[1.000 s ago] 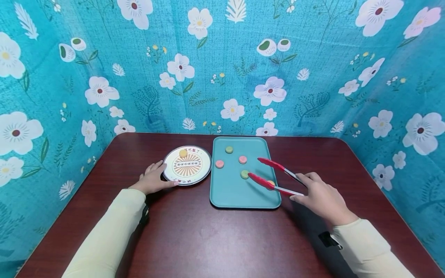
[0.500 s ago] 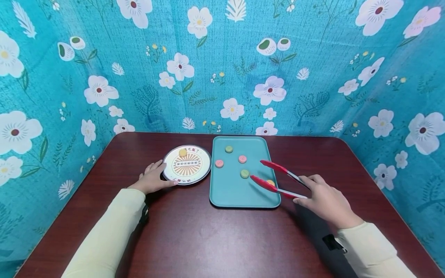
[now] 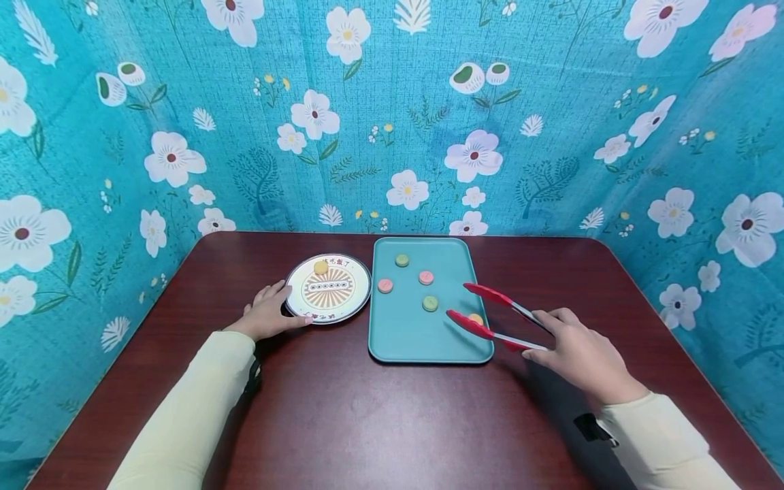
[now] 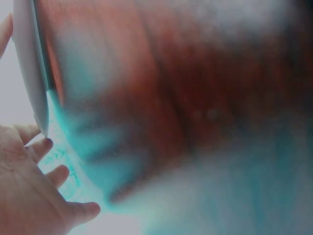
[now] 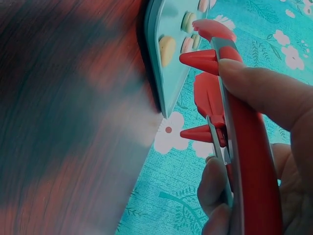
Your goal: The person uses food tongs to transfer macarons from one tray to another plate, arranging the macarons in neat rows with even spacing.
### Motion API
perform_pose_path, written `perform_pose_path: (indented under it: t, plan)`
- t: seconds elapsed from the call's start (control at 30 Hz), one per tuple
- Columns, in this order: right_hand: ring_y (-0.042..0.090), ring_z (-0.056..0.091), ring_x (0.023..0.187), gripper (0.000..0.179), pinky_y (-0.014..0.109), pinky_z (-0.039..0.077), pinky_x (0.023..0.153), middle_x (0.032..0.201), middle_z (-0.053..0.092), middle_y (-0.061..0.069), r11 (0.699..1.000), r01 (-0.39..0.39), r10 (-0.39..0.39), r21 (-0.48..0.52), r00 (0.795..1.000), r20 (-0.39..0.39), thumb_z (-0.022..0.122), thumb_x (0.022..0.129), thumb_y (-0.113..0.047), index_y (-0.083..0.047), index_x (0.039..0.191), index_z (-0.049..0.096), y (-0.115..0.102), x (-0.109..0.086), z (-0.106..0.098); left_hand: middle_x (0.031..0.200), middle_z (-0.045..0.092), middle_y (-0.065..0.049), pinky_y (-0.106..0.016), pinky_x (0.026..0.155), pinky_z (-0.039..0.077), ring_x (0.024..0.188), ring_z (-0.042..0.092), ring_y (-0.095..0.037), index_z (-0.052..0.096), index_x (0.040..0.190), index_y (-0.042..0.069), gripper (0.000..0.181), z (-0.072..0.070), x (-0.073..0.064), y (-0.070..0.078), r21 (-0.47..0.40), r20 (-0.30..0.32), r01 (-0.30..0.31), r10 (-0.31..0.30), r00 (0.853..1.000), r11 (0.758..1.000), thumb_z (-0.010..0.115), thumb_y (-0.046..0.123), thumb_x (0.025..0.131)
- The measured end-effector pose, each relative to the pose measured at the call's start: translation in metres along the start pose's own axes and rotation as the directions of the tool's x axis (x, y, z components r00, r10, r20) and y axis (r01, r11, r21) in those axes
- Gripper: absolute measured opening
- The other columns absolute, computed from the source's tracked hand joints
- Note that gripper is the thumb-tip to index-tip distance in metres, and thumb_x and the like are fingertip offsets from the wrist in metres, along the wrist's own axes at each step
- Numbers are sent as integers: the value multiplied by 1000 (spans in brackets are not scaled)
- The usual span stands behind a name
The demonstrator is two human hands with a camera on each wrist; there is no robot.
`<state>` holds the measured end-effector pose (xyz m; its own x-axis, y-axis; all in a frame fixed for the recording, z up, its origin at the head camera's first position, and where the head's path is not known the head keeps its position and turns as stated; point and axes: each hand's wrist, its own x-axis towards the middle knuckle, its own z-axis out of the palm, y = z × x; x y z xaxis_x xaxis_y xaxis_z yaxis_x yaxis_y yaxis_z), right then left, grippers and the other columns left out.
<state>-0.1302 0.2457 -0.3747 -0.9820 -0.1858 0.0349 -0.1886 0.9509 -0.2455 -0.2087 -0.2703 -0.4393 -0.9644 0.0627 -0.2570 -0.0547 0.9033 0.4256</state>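
Note:
With thumb and fingers spread, my left hand [image 3: 266,314] touches the left and near rim of a round white plate [image 3: 352,299]. On that plate lies a yellow macaron [image 3: 321,267]. My right hand [image 3: 584,355] grips red-tipped tongs [image 3: 470,324], whose arms stand apart over the right part of a teal tray [image 3: 404,344]. Nothing is between the tong tips. The tray bears two green macarons [image 3: 430,303], two pink macarons [image 3: 425,278] and another yellow macaron [image 3: 476,318], partly hidden by the lower tong arm. In the right wrist view, the thumb presses the tongs' red handle [image 5: 252,161].
Plate and tray stand side by side on a dark red-brown wooden table [image 3: 367,422]. A blue flowered cloth [image 3: 367,136] hangs behind the table and along both sides. Much of the left wrist view is blurred.
My right hand and the tongs have shifted slightly right, away from the nearer green macaron. The left hand keeps its place at the plate. The head view has tilted slightly.

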Motion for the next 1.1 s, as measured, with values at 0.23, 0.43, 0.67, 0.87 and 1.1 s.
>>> perform_pose_path:
  t: [0.23,0.43,0.67,0.87,1.1]
  plan:
    - [26,57,76,85,45,53,53,116,52,27,1000,-7,8,-5,1000,11,87,66,-38,3,132,53,4,-3,-3,158,11,-24,-74,105,9,141,3,-48,20,152,1,113,0,1,-1,1,1,4,-4,1000,1000,65,69,75]
    - [28,58,76,87,46,52,52,115,51,28,999,-27,27,-20,999,27,87,66,-41,4,132,53,8,-5,-8,158,11,-24,-74,105,9,141,3,-48,19,153,0,113,-1,1,0,-3,4,5,-5,1000,1000,65,68,75]
    - [28,57,77,87,43,51,51,113,52,28,999,-45,46,-23,998,44,88,65,-40,4,132,53,10,-7,-9,158,10,-24,-74,105,9,141,3,-48,19,153,0,113,-2,0,1,-9,9,9,-9,1000,1000,66,68,75]
    - [26,57,75,86,42,51,50,112,53,27,998,-47,48,-29,998,51,88,65,-40,3,131,54,10,-9,-11,158,11,-24,-74,105,9,141,3,-48,19,153,1,114,0,0,1,-15,10,11,-11,1000,1000,67,68,74]
    - [20,55,71,87,38,49,49,111,54,25,999,-39,40,-22,997,67,87,65,-41,4,131,54,12,-11,-13,157,12,-24,-74,105,10,141,4,-48,19,152,1,113,0,0,1,-14,7,7,-7,1000,1000,67,67,74]
